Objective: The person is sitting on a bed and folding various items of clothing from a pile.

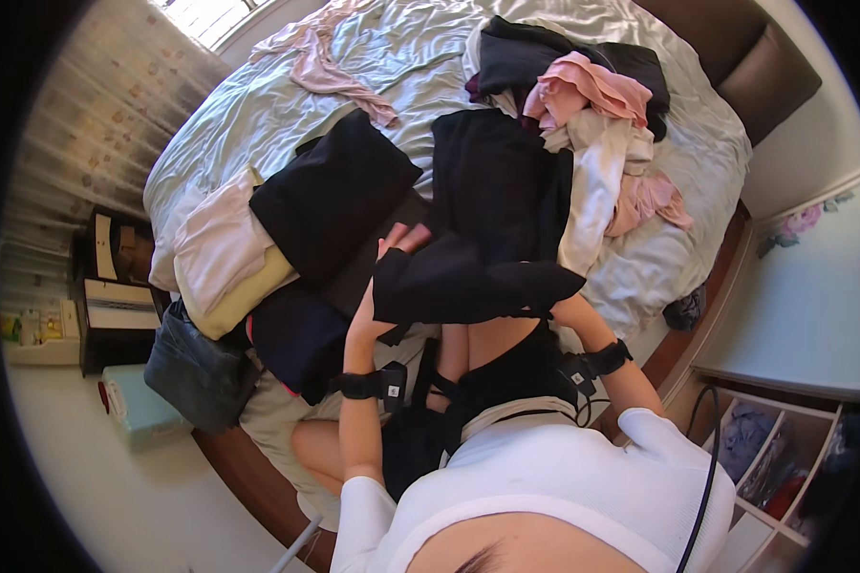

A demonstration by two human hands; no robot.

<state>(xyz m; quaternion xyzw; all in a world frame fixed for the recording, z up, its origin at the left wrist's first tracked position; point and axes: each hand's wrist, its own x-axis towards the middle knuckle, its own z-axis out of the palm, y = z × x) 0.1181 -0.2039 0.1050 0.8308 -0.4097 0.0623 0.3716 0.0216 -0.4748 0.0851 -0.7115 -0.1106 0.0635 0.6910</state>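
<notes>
A black garment (pixel 478 292) stretches across between my forearms, over my lap. My left hand (pixel 398 246) is at its left end, fingers stretched out and apart above the fabric, the palm partly covered. My right hand (pixel 556 307) is under the right end, its fingers hidden by the cloth. A larger black garment (pixel 487 172) lies on the bed just beyond. To the left are a folded black piece (pixel 330 191), pale pink and yellow folded clothes (pixel 215 239) and dark navy clothing (pixel 287 334). Both my wrists wear black straps with small devices.
I sit on a bed (pixel 210 153) with rumpled pale sheets. A mixed pile (pixel 588 91) is at the back right, a pink garment (pixel 320 67) at the back. A dark cabinet (pixel 119 320) and blue box (pixel 139 406) stand left; an open compartmented drawer (pixel 774 420) is lower right.
</notes>
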